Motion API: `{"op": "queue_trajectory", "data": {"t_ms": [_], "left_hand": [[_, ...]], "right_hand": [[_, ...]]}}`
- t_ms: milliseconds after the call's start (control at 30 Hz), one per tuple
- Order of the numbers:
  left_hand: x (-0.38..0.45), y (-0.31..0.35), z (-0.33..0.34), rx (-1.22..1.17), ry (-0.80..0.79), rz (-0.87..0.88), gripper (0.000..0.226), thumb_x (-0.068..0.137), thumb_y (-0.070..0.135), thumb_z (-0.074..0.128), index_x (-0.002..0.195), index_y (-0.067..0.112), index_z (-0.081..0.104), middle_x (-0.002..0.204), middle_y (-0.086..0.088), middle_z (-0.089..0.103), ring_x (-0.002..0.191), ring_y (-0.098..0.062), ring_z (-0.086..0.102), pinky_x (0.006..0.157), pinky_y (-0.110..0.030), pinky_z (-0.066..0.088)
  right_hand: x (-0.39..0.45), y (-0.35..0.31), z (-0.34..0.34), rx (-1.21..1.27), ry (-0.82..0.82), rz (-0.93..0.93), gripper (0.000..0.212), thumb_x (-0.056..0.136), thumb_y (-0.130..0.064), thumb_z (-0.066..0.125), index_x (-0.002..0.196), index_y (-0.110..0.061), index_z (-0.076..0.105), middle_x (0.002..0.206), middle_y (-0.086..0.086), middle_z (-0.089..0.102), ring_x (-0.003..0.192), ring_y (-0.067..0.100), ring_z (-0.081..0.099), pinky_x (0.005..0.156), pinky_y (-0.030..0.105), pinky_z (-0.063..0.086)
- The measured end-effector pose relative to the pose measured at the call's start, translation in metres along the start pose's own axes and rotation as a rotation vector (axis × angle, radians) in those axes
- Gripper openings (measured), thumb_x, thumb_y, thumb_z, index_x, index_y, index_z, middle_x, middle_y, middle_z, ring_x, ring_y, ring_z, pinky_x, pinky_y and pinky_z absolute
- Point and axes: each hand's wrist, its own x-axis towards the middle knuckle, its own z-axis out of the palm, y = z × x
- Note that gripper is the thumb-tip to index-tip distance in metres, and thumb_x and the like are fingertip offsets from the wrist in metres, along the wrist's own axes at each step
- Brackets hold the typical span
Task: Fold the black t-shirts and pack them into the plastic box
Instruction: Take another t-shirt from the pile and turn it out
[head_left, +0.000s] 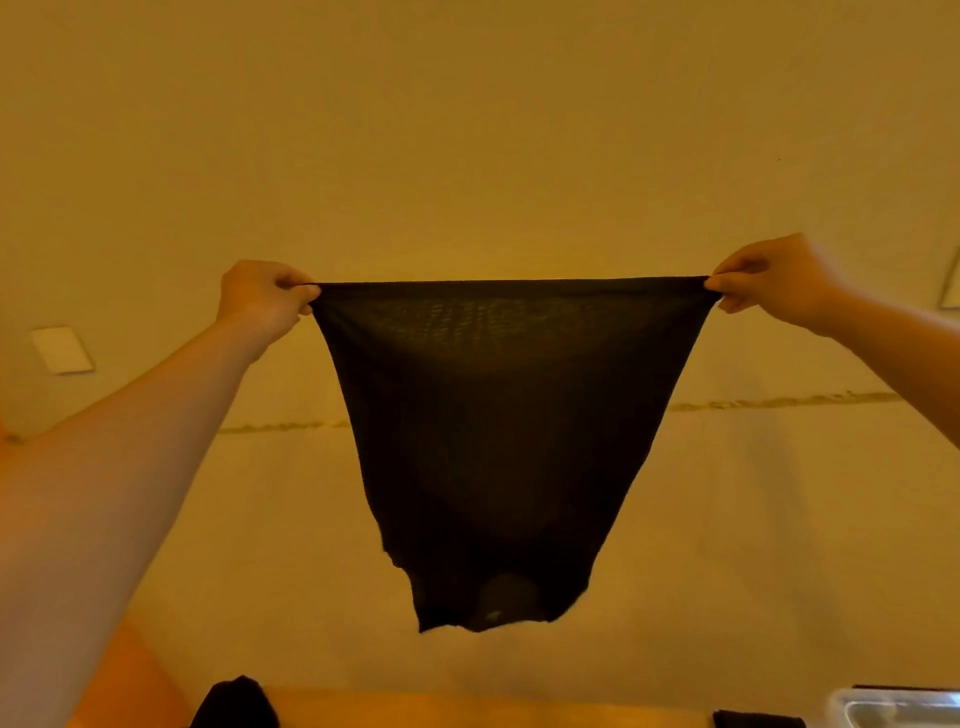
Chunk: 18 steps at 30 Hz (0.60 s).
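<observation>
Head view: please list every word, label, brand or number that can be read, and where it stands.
None can be read.
Black t-shirt, held up by both hands: no print shows.
Pale mark near its neck: too blurred to read.
White wall plate: blank.

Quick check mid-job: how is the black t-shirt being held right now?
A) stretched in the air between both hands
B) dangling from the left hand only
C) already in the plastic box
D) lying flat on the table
A: the left hand and right hand each pinch one end of the black t-shirt's taut top edge, and it hangs in the air.
</observation>
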Motion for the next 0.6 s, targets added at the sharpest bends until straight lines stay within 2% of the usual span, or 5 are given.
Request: {"op": "queue_trajectory", "data": {"t_ms": [133,267,367,500,600], "left_hand": [[-0.009,-0.004,-0.003,0.035,-0.052,0.062,0.012,0.093,0.007,0.060,0.101,0.004,0.069,0.081,-0.010,0.062,0.071,-0.017,0.059,0.082,-0.037,0.050],[-0.028,-0.020,-0.004,0.097,-0.108,0.097,0.015,0.096,0.007,0.055,0.103,0.004,0.068,0.084,-0.012,0.063,0.077,-0.022,0.058,0.080,-0.036,0.047],[-0.044,-0.035,-0.008,0.192,-0.170,0.125,0.021,0.099,0.008,0.048,0.108,0.003,0.067,0.087,-0.012,0.064,0.085,-0.025,0.058,0.077,-0.035,0.046],[-0.075,-0.050,-0.019,0.284,-0.225,0.194,0.023,0.101,0.009,0.045,0.107,0.006,0.066,0.088,-0.008,0.064,0.072,-0.017,0.053,0.062,-0.028,0.037],[-0.113,-0.072,-0.032,0.244,-0.246,0.253,0.022,0.100,0.008,0.047,0.109,0.006,0.066,0.089,-0.008,0.066,0.080,-0.016,0.054,0.073,-0.028,0.038]], "right_hand": [[-0.010,0.009,-0.005,-0.043,-0.040,-0.054,0.008,0.092,-0.016,0.063,0.089,-0.010,0.069,0.070,-0.001,0.072,0.054,-0.004,0.062,0.065,0.019,0.044],[-0.028,0.015,-0.003,-0.077,-0.078,-0.080,0.011,0.094,-0.018,0.059,0.086,-0.020,0.066,0.063,-0.021,0.068,0.059,-0.008,0.062,0.066,0.018,0.043],[-0.050,0.016,0.000,-0.108,-0.103,-0.089,0.010,0.095,-0.018,0.058,0.094,-0.014,0.066,0.071,-0.014,0.071,0.060,-0.010,0.061,0.067,0.018,0.044],[-0.094,0.012,0.001,-0.151,-0.140,-0.081,0.006,0.093,-0.019,0.061,0.093,-0.019,0.066,0.080,-0.025,0.067,0.064,-0.011,0.061,0.067,0.017,0.043],[-0.138,0.016,0.004,-0.149,-0.146,-0.038,0.003,0.090,-0.021,0.065,0.088,-0.022,0.068,0.078,-0.015,0.070,0.066,-0.010,0.061,0.063,0.016,0.043]]}}
